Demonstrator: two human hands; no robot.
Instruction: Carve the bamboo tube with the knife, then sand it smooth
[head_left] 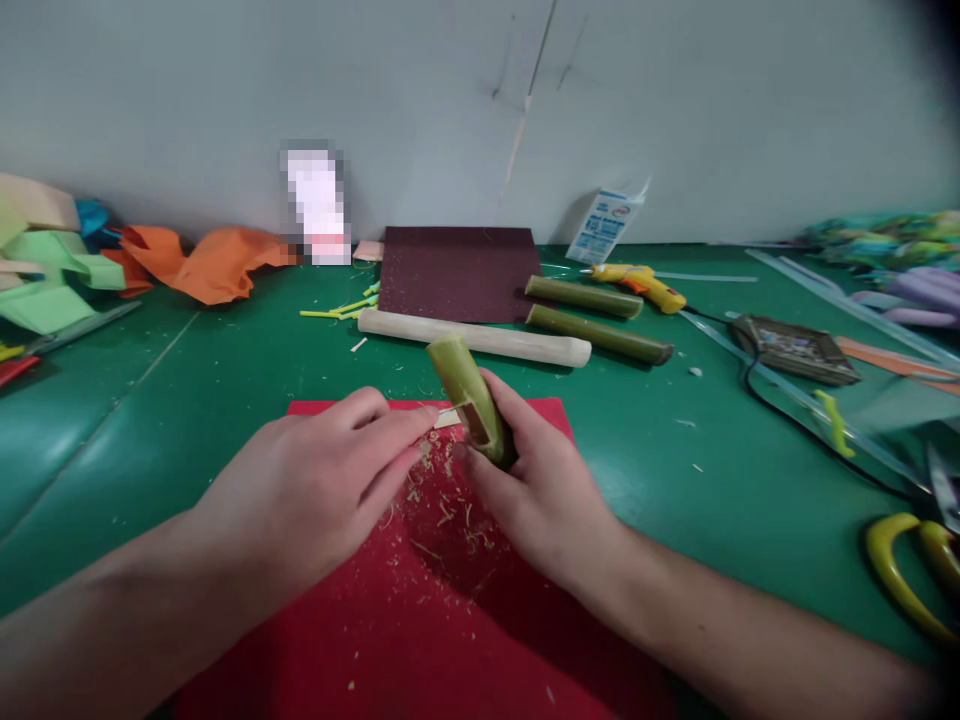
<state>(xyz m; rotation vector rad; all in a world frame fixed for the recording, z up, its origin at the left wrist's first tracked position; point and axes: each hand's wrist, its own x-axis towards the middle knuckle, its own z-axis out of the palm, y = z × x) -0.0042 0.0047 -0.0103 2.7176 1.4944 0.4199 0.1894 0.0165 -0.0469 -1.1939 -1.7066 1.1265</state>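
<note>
My right hand [544, 480] is wrapped round a short piece of green bamboo [454, 368], tilted over the red mat [352, 610]. A rectangular notch cut in the bamboo's side shows a brown inside. The fingers of my left hand [322, 465] are pinched on a thin pale strip [448, 418], whose far end meets the notch. Whether that strip is wood or a blade I cannot tell. Fine shavings [457, 510] lie scattered on the mat beneath both hands.
Beyond the mat lie a pale peeled stick [480, 338], two green bamboo pieces [600, 334], a dark brown sheet [459, 275] and a yellow glue gun [637, 284]. Yellow-handled scissors [892, 560] are at right. Crumpled orange paper [210, 265] and a blurred-out phone-like object [319, 200] are left.
</note>
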